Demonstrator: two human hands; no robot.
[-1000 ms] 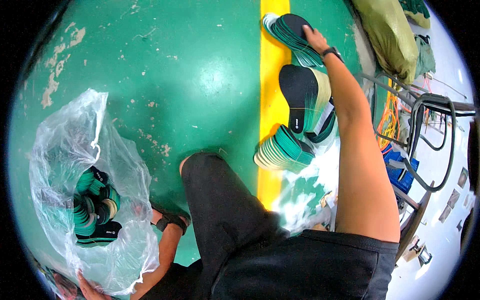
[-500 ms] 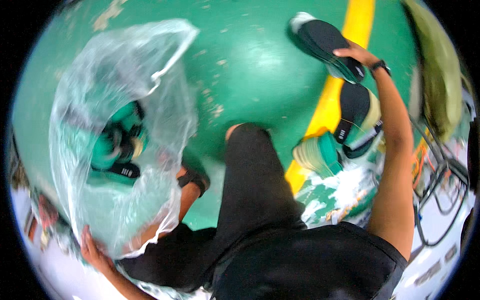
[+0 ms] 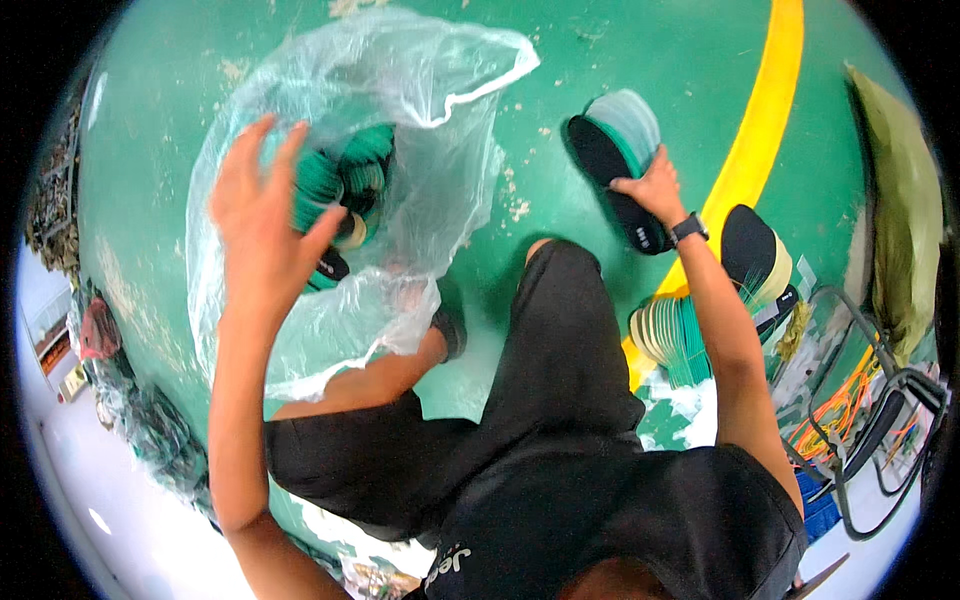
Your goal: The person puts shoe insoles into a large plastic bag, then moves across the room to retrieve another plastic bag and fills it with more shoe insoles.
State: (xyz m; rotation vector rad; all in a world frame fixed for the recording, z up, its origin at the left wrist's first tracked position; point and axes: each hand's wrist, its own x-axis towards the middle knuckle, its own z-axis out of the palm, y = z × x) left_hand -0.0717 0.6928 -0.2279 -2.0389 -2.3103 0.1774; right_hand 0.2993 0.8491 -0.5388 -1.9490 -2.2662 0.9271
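Note:
My right hand, with a dark watch on the wrist, grips a stack of insoles. The top one is black, and green and pale edges show along the stack's side. My left hand hovers over a large clear plastic bag with its fingers spread, holding nothing. Inside the bag lie more bundles of black and green insoles, partly hidden by that hand. On the right, beside my forearm, another black-topped insole stack and a green and cream stack rest on the floor.
A yellow line curves across the green floor. An olive sack stands at the far right, near black cables and orange strings. White scraps lie by my right knee. Bagged goods sit at the lower left.
My left hand has let go of the bag's near edge and risen over the bag, fingers spread. My right hand has brought the insole stack nearer and turned it.

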